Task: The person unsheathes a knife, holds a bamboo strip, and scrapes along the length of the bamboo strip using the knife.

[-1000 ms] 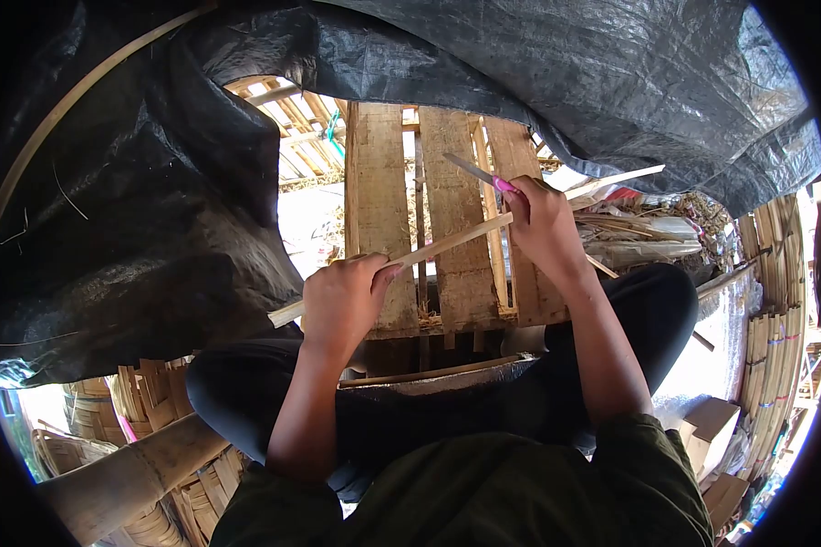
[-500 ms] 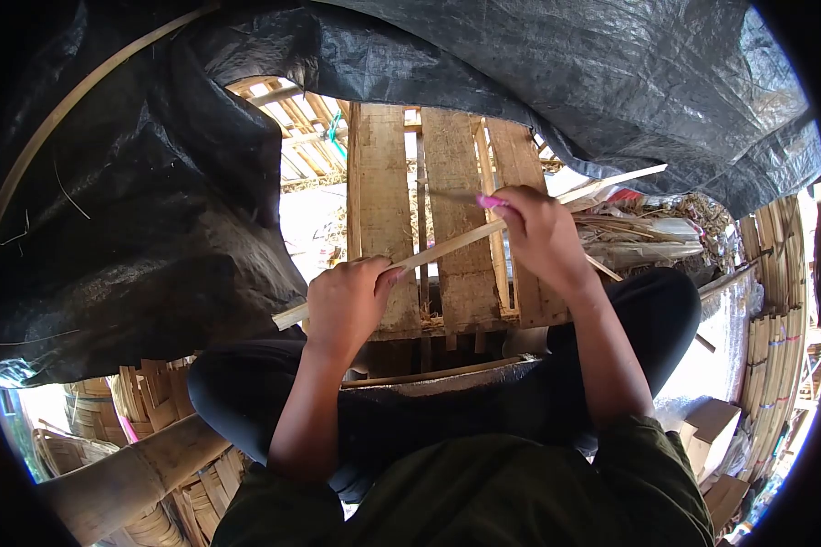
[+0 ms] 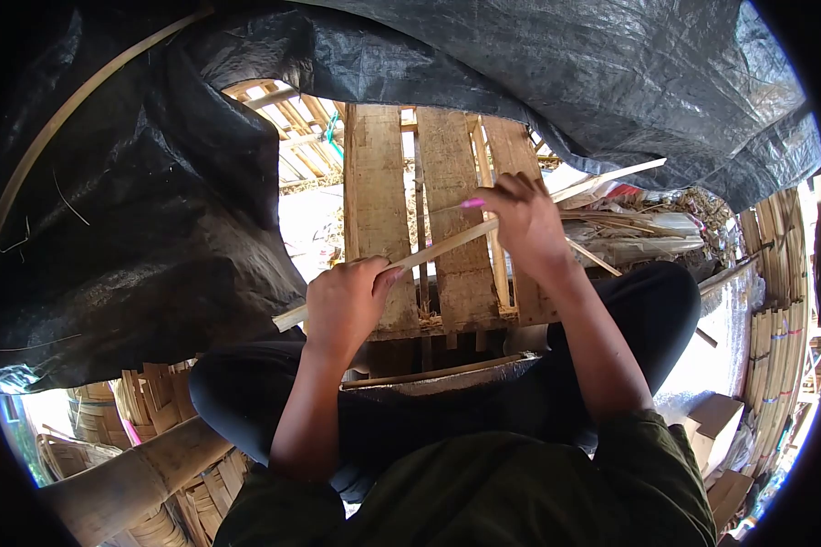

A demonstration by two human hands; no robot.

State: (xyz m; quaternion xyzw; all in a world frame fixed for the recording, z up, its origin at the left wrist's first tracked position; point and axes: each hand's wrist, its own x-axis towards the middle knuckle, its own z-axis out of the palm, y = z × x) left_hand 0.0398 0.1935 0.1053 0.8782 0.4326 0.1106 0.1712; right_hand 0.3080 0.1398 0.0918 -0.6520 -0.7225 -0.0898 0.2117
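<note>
A long pale bamboo strip [image 3: 449, 244] slants across in front of me, its right end higher than its left. My left hand [image 3: 345, 296] is closed around the strip near its lower left end. Farther along it, my right hand [image 3: 531, 223] grips a knife [image 3: 472, 202] whose pink handle end shows beyond the fingers. The thin blade points left above the strip and is hard to make out. Whether the edge touches the strip, I cannot tell. Under the strip stand the wooden planks [image 3: 374, 191] of a slatted bench, between my bent knees.
Black plastic sheeting [image 3: 155, 219] hangs at the left and across the top. Bundled bamboo slats [image 3: 771, 365] stand at the right, near a cardboard box [image 3: 713, 428]. A thick bamboo pole [image 3: 141, 469] lies at lower left. More split strips [image 3: 639, 232] lie beyond my right knee.
My right hand has shifted slightly left and down with the knife, bringing the blade lower toward the strip. My left hand and the strip stay almost in place.
</note>
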